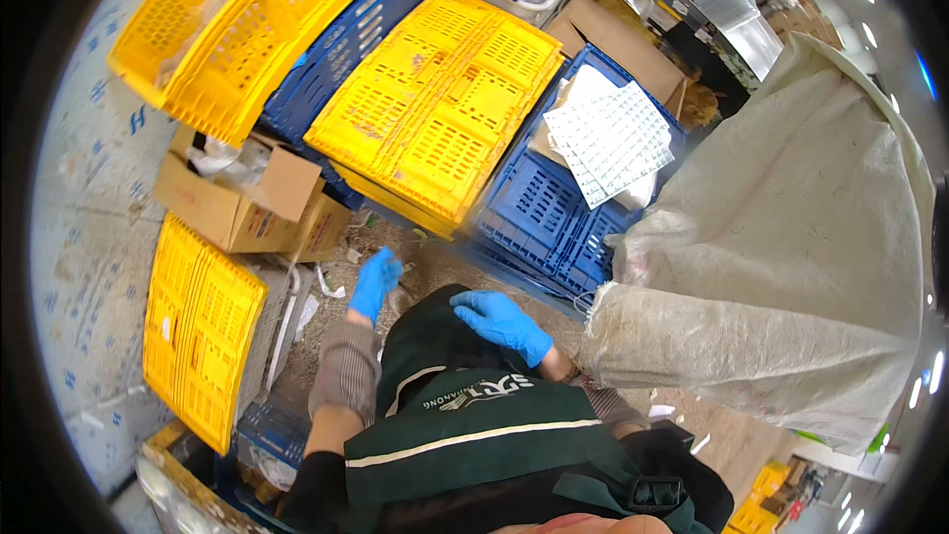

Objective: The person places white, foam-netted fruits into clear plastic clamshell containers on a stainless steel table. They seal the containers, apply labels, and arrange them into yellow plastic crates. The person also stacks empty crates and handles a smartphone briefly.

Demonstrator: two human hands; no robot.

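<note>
Littered and brown, the floor [430, 262] stretches beneath our left hand [375, 285], whose loosely bent fingers hang free, to the right of a cardboard box [213, 208]. Our right hand [504, 322] lies over our dark green apron [445, 475], fingers extended and released. Beyond both stands a yellow crate [435, 104], with white sheets [618, 133] on the blue crate [546, 196] to its right.

At the frame's centre we have a strip of open floor [427, 265] beyond our left hand [377, 287], but the yellow crate [440, 109] bars it above, the cardboard box [242, 216] at left, the pale sack [781, 218] far right
</note>
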